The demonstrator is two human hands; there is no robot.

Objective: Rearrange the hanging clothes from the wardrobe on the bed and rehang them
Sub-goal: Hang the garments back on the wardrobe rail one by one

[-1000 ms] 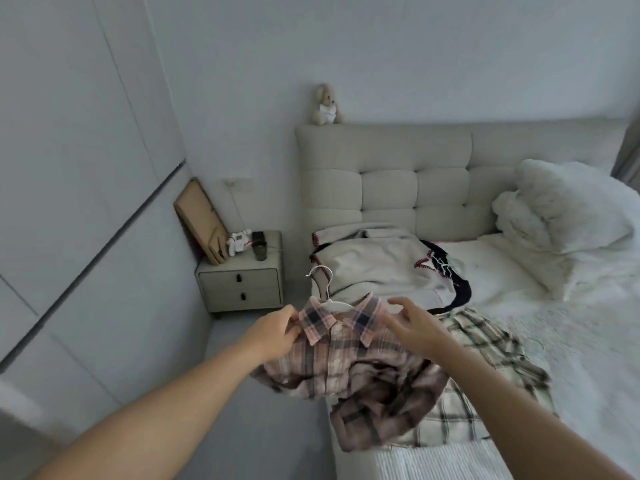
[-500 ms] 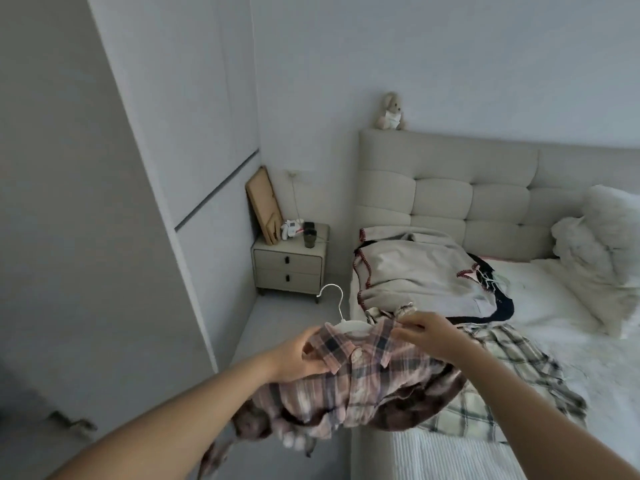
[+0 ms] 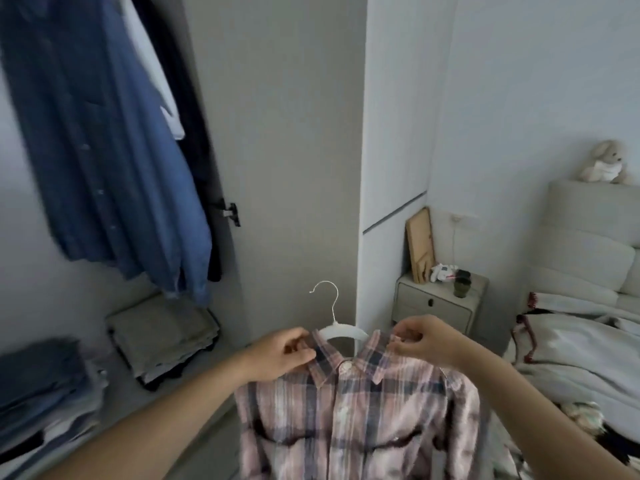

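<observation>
Inside the open wardrobe, a blue shirt hangs above folded stacks. In front of the wardrobe, the left hand pinches the left collar of the pink plaid shirt, which sits on a white hanger; the right hand pinches the right collar. At right, more garments lie on the bed, beside the nightstand.

One plaid shirt, one white hanger, two hands, two folded stacks, one nightstand
</observation>
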